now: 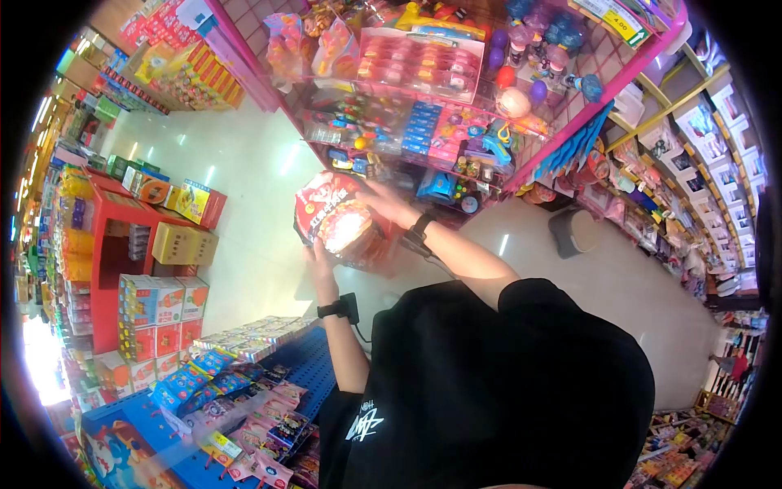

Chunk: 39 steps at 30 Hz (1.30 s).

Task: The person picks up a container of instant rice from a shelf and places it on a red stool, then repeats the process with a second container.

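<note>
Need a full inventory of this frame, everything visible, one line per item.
snack pack: 1, red with white print, centre, gripped in both hands
pink rack: 1, pink, top, crammed with toys
red shelf: 1, red, left, boxes stacked on it
yellow box: 1, yellow, left, at the red shelf
blue shelf: 1, blue, lower left, small packets on it
grey object: 1, grey, floor at right; stool or bin, unclear
black shirt: 1, black, bottom
wrist bands: 2, black, one per wrist
left hand: pack's lower edge
right hand: pack's upper side

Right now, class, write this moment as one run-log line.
left hand: grips red snack bag from below | right hand: fingers spread on its far side | bag: held before pink toy rack
</note>
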Each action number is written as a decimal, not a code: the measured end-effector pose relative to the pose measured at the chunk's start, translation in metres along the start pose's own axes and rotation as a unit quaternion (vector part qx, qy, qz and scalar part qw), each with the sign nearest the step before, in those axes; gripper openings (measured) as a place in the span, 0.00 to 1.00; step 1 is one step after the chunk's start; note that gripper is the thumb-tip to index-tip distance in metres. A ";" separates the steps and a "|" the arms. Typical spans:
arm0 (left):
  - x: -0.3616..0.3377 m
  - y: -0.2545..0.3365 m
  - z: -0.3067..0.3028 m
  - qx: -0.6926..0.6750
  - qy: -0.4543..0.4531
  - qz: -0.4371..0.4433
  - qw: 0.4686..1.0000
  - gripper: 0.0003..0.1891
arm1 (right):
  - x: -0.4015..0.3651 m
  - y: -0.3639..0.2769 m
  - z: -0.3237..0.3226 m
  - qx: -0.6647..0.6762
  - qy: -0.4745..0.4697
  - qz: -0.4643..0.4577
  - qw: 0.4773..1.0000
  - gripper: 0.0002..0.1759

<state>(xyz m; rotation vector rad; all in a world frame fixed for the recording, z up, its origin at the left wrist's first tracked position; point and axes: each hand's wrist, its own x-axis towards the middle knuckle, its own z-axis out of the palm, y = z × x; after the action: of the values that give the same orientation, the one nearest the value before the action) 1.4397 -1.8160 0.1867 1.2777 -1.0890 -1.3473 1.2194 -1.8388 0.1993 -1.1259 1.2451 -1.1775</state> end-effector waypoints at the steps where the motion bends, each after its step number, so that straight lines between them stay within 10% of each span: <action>1: -0.001 -0.002 0.000 -0.008 -0.004 -0.001 1.000 0.21 | -0.001 -0.001 0.001 -0.005 0.003 -0.002 1.000 0.29; 27: -0.034 0.033 0.022 -0.022 0.043 -0.035 0.998 0.20 | -0.026 -0.054 -0.001 -0.098 -0.009 -0.093 0.991 0.25; 31: -0.075 0.062 0.036 0.014 0.059 0.030 0.998 0.21 | -0.062 -0.067 -0.017 -0.111 -0.031 -0.154 0.981 0.25; 39: -0.225 0.046 0.092 0.157 0.202 0.003 0.967 0.18 | -0.164 -0.046 -0.086 -0.048 -0.222 0.005 0.974 0.33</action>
<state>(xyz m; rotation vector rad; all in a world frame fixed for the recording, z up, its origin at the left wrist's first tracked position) 1.3517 -1.6010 0.2715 1.6916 -1.0356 -0.8721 1.1355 -1.6764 0.2562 -1.3631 0.9649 -0.8038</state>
